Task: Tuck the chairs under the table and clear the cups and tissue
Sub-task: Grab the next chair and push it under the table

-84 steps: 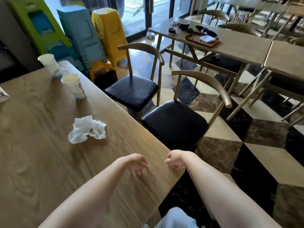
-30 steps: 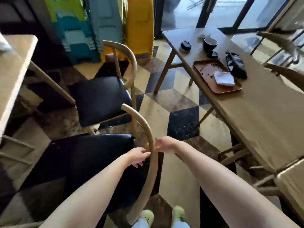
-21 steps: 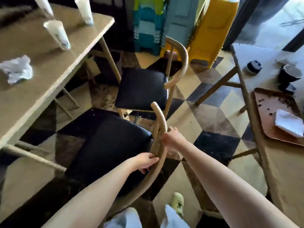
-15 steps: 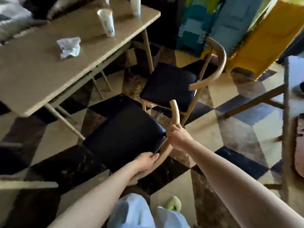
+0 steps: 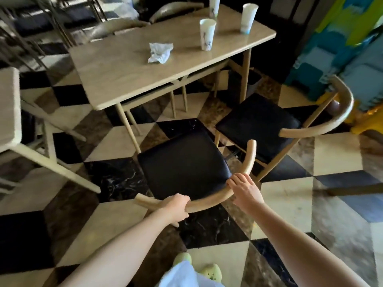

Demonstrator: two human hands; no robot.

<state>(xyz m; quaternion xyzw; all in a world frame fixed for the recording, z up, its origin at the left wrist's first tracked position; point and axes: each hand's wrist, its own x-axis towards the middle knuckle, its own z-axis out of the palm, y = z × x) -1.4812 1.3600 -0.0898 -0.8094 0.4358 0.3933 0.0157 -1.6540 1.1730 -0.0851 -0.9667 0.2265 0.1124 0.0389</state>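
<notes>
Head view: since half a second ago the near chair [image 5: 184, 162] has swung round, so its seat front now faces the counter [image 5: 132, 71] at 11 o'clock rather than lying side-on to it. Both hands are clamped on its curved wooden backrest: left hand [image 5: 175, 208] wrapped round the rail at 6 o'clock, right hand [image 5: 244, 190] gripping the bend just to its right, the two set apart along the rail. The chair stands clear of the counter, seat not yet under the top; the counter's near leg sits just ahead of the seat's front left corner. My reading: turning is done and the chair is lined up, so a straight push toward 11 to 12 o'clock comes next, taking care that the seat passes right of that leg. The second chair [image 5: 259, 123] stands at 2 o'clock, also pulled out, backrest toward the coloured plastic stools [image 5: 331, 59]; it remains to be tucked. On the counter, three paper cups [image 5: 207, 35] stand upright at 12 to 1 o'clock and the crumpled tissue [image 5: 160, 52] lies at 12 o'clock left of the nearest cup, all untouched. Task is at an early stage: no chair tucked, nothing cleared.
</notes>
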